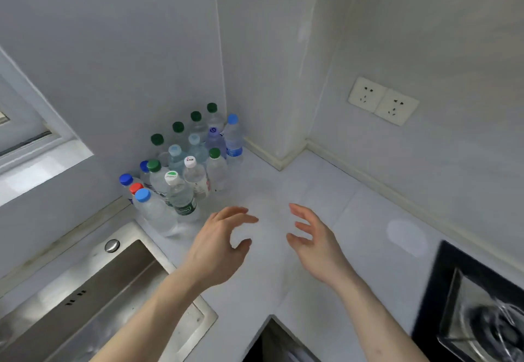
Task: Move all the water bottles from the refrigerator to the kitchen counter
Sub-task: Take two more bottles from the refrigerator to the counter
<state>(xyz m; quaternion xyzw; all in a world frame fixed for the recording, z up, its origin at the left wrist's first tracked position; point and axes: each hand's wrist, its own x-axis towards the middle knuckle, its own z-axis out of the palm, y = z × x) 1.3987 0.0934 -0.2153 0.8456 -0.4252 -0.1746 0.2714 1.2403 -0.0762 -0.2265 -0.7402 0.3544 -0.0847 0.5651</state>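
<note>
From the head view, a bunch of water bottles [184, 169] stands packed close together in the far left corner of the white counter [326, 205], right up against the wall. All of them stand upright. Their caps are many colors: dark green ones in a row at the back by the wall, light blue and white ones in the middle, and dark blue, red and bright blue ones at the left end of the bunch. The bottle nearest the front has a white cap with a green mark and a green label low down. Both hands are out over the counter, in front of the bottles, and they hold nothing. The left hand [218, 245] has its fingers spread and gently bent, with a wide gap between thumb and fingers; it is near the front bottles but not touching them. The right hand [314, 242] is wide too, fingers loose and apart, with its palm facing the left hand. A steel sink [93, 299] sits at the counter's left edge. A black stove [479, 302] sits at the right edge. Two sockets [382, 101] are on the right wall.
</note>
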